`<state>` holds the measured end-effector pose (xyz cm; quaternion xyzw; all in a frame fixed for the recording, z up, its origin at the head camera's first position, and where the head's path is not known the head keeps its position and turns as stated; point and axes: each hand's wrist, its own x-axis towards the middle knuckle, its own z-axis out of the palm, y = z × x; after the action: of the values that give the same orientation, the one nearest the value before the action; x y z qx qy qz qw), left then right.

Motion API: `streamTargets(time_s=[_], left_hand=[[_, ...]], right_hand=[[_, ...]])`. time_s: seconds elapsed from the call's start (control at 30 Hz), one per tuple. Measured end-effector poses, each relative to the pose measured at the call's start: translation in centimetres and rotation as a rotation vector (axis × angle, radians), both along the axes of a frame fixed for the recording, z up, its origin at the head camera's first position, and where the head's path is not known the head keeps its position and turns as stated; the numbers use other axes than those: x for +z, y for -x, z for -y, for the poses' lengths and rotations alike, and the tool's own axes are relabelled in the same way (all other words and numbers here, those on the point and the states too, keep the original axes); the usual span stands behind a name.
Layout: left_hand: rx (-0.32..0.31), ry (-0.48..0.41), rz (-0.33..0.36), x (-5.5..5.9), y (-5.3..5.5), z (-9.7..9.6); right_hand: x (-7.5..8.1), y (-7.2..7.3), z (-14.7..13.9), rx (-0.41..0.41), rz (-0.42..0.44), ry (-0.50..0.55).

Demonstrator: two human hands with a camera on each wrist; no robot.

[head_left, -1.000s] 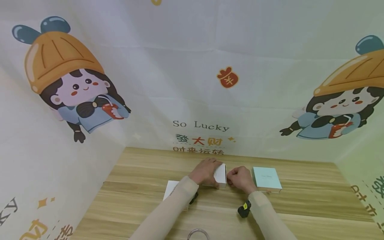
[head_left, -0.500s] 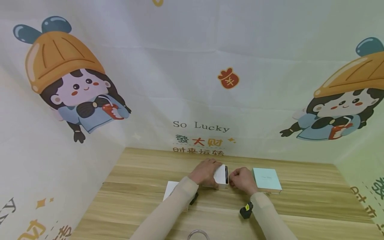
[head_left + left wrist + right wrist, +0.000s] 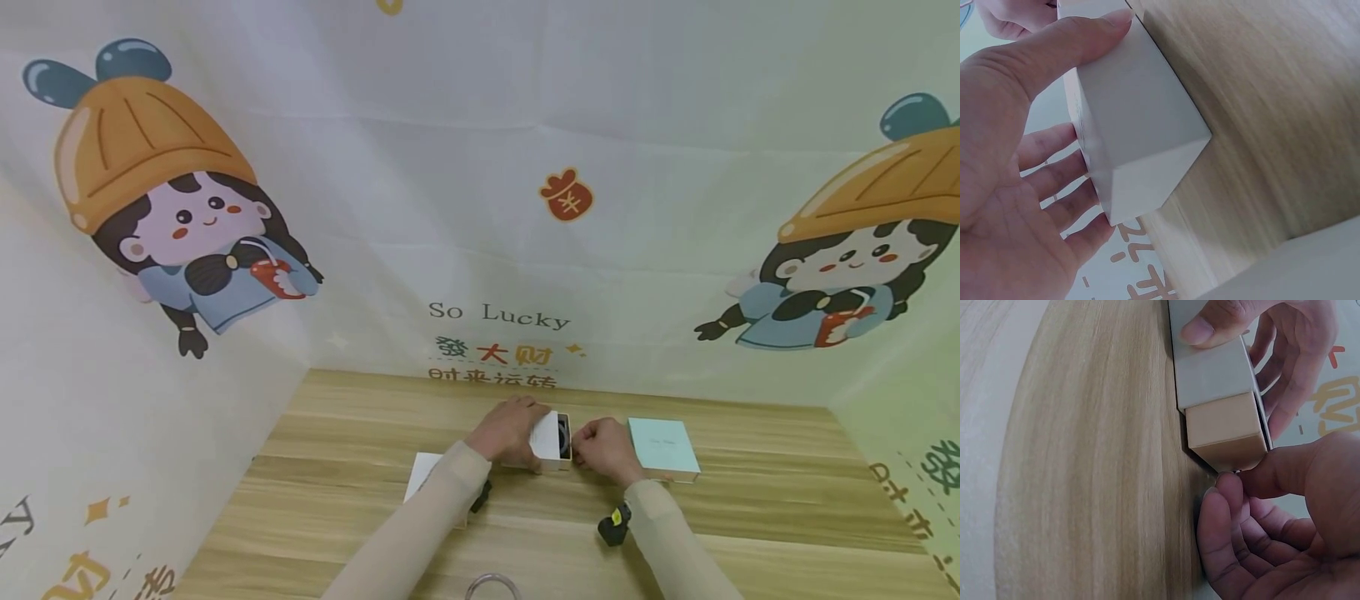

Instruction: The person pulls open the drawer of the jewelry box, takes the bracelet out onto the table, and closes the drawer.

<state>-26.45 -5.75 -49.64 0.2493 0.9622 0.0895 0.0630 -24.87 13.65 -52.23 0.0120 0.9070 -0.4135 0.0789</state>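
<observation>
"Where's the box, from where you're standing?"

"Toward the far side of the table (image 3: 757, 508), between the two hands. The white sleeve (image 3: 545, 437) sits under the left hand (image 3: 512, 432), and a tan tray (image 3: 1222, 420) stands partly out of its right end."

"How does the left hand have it?"

"Wrapped over from the left: thumb along the near wall, fingers spread against the far one, gripping the sleeve."

"And the right hand (image 3: 606, 452)?"

"Just off the right end, fingers curled, thumb and forefinger pinched at the tray's outer end. Whether they've the edge or some small tab, I can't tell."

"So which hand is nearer the tray?"

"The right, clearly. The tray's line runs left to right, straight at it. Whether that's the box's long axis, the left hand hides too much."

"Anything inside?"

"Something dark and curved (image 3: 563, 437), in the gap beside the sleeve."
</observation>
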Motion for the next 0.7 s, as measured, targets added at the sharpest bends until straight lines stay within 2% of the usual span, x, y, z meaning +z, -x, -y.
streamTargets(time_s=[0.43, 0.7], left_hand=[[0.016, -0.055, 0.023, 0.0, 0.0, 0.8], [0.018, -0.071, 0.033, 0.1, -0.1, 1.2]], right_hand=[[0.0, 0.1, -0.3, 0.030, -0.039, -0.002], [-0.1, 0.0, -0.6, 0.031, -0.011, 0.019]])
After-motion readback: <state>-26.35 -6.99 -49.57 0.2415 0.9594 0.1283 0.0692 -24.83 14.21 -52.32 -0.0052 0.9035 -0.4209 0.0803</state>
